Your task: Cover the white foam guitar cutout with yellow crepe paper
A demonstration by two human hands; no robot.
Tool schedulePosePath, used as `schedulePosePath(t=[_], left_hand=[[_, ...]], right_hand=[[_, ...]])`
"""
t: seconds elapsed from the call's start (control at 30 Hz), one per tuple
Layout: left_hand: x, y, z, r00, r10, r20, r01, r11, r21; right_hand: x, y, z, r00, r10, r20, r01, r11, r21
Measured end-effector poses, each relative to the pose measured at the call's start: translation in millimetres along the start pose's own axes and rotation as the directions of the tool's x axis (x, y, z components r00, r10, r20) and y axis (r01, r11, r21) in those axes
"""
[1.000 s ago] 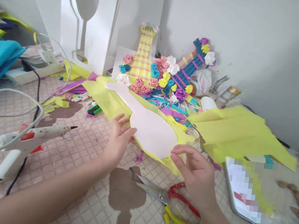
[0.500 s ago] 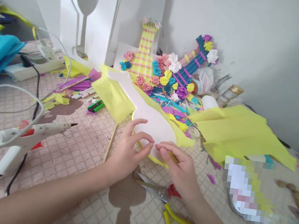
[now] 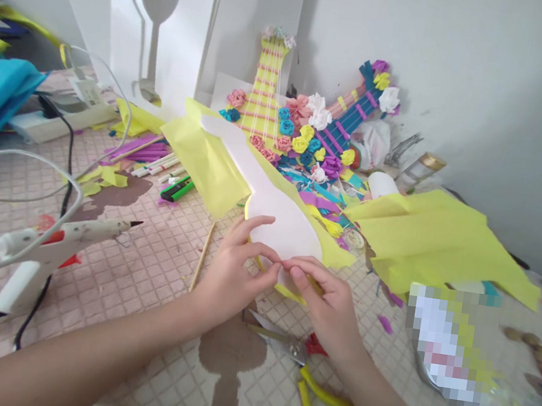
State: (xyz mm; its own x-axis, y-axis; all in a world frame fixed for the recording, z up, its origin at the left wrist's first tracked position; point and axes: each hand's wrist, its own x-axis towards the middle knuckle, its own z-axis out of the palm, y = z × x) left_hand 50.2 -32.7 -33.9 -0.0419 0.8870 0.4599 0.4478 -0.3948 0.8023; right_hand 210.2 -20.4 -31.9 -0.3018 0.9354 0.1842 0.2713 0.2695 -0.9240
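Observation:
A white guitar-shaped cutout (image 3: pixel 286 222) lies slanted on yellow crepe paper (image 3: pixel 210 167), which shows along its edges. Over the cutout's rounded lower end, my left hand (image 3: pixel 242 266) pinches thumb and forefinger together, the other fingers raised. My right hand (image 3: pixel 331 299) is closed at the same end, its fingertips meeting those of the left. Whatever sits between the fingertips is too small to make out. Just below the hands lie scissors (image 3: pixel 298 351) with yellow handles, partly covered by my right hand. A thin wooden stick (image 3: pixel 203 254) rests beside my left hand.
At left stands a white glue gun (image 3: pixel 64 241) with looping cables. A green cutter (image 3: pixel 177 188) lies near white sticks. Decorated paper guitars (image 3: pixel 266 95) lean at the back wall among paper scraps. More yellow crepe paper (image 3: pixel 448 234) spreads at right, beside a jar (image 3: pixel 421 170).
My left fingertips have moved slightly right and now touch the right hand's fingertips. Before, a small gap lay between them. The cutout has shifted very little.

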Motion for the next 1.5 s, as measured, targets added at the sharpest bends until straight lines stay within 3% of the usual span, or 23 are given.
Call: schedulePosePath(t=[0.23, 0.53, 0.97, 1.1, 1.17, 1.27, 1.4, 1.5], left_hand=[[0.7, -1.4, -0.3, 1.0, 0.005, -0.025, -0.006, 1.0, -0.026], [1.9, 0.8, 0.4, 1.0, 0.03, 0.007, -0.03, 0.996, 0.081], [2.5, -0.5, -0.9, 0.999, -0.053, 0.004, 0.053, 0.998, -0.041], [1.9, -0.6, -1.7, 0.994, -0.111, 0.006, 0.11, 0.984, -0.14], [2.4, 0.6, -1.7, 0.982, -0.186, 0.028, 0.187, 0.947, -0.263], [4.9, 1.4, -1.3, 0.936, -0.344, 0.069, 0.332, 0.805, -0.493], [9.6, -2.3, -1.0, 0.856, -0.498, 0.135, 0.456, 0.608, -0.65], [11.9, -5.7, -2.1, 0.824, -0.54, 0.172, 0.473, 0.489, -0.733]], right_hand=[[-0.5, -0.8, 1.4, 1.0, -0.006, 0.014, 0.006, 1.0, -0.01], [-4.7, -1.8, 2.6, 0.997, -0.068, 0.035, 0.073, 0.982, -0.175], [-6.5, -2.9, -1.6, 0.996, -0.085, 0.018, 0.087, 0.977, -0.197], [-7.5, -5.3, -5.3, 0.98, -0.199, -0.018, 0.183, 0.932, -0.314], [-7.7, -4.9, -6.9, 0.954, -0.301, -0.006, 0.269, 0.861, -0.431], [-7.8, -0.9, -8.9, 0.918, -0.392, 0.054, 0.356, 0.759, -0.545], [-8.1, 4.9, -11.2, 0.918, -0.375, 0.129, 0.38, 0.742, -0.552], [-8.3, 5.5, -12.5, 0.909, -0.405, 0.104, 0.391, 0.735, -0.554]])
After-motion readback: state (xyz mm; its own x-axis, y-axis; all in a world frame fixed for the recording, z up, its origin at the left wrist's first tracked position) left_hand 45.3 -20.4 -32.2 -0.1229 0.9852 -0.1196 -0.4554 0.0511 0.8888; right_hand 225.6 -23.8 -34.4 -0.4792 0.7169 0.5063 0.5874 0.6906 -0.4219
